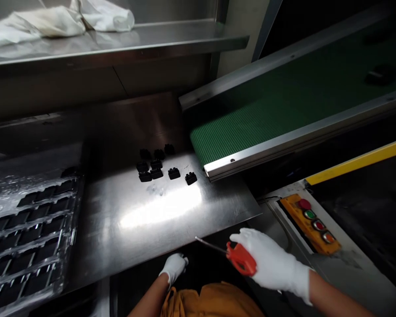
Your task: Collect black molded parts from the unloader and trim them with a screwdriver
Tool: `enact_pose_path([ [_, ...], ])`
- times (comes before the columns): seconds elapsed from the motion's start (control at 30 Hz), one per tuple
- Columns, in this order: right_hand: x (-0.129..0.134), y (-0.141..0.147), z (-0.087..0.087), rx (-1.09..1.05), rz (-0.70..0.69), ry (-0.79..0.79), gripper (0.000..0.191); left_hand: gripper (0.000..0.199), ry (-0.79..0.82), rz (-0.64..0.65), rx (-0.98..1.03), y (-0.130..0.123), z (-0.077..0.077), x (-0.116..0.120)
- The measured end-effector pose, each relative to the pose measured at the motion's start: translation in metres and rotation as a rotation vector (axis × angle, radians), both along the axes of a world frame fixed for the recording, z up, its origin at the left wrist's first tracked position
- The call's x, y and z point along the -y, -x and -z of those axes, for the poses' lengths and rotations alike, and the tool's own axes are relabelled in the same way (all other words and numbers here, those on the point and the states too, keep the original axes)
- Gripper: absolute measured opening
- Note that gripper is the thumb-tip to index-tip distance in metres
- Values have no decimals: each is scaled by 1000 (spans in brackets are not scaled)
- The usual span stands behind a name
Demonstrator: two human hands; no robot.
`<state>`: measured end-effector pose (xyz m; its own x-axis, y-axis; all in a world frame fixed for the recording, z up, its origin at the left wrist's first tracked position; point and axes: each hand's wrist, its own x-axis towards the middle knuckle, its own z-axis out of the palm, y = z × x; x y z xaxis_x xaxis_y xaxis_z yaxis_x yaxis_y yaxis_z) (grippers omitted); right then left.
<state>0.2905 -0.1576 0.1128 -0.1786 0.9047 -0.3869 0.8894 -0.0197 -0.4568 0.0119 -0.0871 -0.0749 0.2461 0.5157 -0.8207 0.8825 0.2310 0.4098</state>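
My right hand (267,259), in a white glove, is wrapped round a red air gun (241,259) whose thin metal nozzle points left toward the table edge. My left hand (174,267), also gloved in white, is at the front edge of the metal table (108,246), its fingers curled; what they hold, if anything, is hidden. Several small black parts (156,172) lie in a loose group mid-table. One more black part (190,178) sits at the right of the group, near the conveyor end.
A clear tray (67,246) with rows of black parts is at the left. The green conveyor belt (251,116) slopes up to the right. A button box (312,224) and a yellow bar (356,160) stand at the right. White cloths (53,21) lie on an upper shelf (171,37).
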Motion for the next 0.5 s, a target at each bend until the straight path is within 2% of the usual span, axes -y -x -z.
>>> enact_pose_path([
  [0.1,-17,-28,-62,-45,109,-489,54,8,-104,74,7,-7,-24,7],
  [0.17,-39,-47,-95,-74,242,-715,50,6,-175,121,52,-14,-44,12],
  [0.23,-67,-64,-116,-5,426,-820,38,8,-239,172,89,-23,-68,14],
  [0.3,-96,-78,-122,107,558,-843,33,7,-282,184,118,-30,-95,13],
  [0.37,-121,-89,-115,197,596,-788,30,3,-280,101,202,-33,-123,9],
  [0.43,-136,-97,-104,291,560,-733,26,11,-139,-87,389,-32,-149,1],
  [0.5,-141,-102,-92,394,467,-731,23,21,98,-354,647,-28,-172,-7],
])
